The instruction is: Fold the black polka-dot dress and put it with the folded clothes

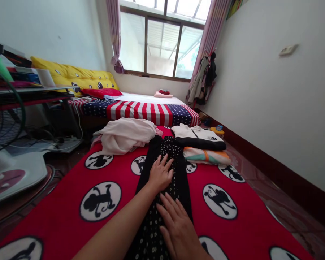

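A long black garment with a white-dotted middle strip (151,231) lies stretched lengthwise over the red blanket (62,213). Its far end looks bunched. My left hand (161,174) rests flat on the upper part, fingers spread and pointing away from me. Closer to me, my right hand (178,224) lies palm down on the same cloth with its fingers extended. Neither hand grips anything. Beyond the garment to the left is a crumpled pale pink cloth (128,135). On the right, a folded white-and-black jacket (199,137) sits on a folded striped cloth (207,156).
Behind stands a bed with a stars-and-stripes cover (141,111), a yellow cushion (78,76) and a small folded pile (164,94). At left are a cluttered desk (29,97) and a fan (5,108). Clothes (203,77) hang by the right wall.
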`<state>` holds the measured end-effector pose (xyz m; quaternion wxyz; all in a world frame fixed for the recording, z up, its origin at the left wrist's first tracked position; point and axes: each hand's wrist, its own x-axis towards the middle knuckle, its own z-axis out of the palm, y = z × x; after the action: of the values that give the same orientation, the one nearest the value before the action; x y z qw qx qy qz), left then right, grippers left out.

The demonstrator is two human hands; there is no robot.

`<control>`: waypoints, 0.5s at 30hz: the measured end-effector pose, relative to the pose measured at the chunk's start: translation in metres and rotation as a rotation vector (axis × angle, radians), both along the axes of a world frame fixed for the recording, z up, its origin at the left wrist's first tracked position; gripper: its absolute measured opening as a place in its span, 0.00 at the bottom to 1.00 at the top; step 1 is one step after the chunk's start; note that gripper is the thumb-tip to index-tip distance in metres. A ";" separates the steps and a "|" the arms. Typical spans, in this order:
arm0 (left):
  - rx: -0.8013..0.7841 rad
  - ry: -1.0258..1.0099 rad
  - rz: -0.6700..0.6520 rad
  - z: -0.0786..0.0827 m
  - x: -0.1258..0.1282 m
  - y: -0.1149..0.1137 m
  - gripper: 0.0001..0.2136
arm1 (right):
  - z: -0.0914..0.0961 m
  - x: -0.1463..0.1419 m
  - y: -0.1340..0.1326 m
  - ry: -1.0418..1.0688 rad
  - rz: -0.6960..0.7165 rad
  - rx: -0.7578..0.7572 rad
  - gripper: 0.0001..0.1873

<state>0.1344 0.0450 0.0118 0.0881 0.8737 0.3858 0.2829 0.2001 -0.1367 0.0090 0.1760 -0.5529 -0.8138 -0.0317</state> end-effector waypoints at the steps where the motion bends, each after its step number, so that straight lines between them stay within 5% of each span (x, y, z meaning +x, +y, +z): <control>1: -0.006 -0.066 0.021 0.000 -0.002 0.001 0.22 | 0.000 0.001 0.000 0.011 0.001 -0.005 0.28; 7: -0.011 -0.409 0.298 -0.006 -0.031 0.014 0.14 | -0.002 0.003 -0.001 0.068 -0.004 -0.015 0.26; 15: -0.047 -0.310 0.118 -0.017 -0.056 0.001 0.19 | 0.001 0.003 -0.003 0.160 -0.020 -0.026 0.24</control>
<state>0.0785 0.0464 -0.0048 0.1503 0.7931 0.4249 0.4097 0.2029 -0.1401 0.0101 0.2328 -0.5639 -0.7920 0.0216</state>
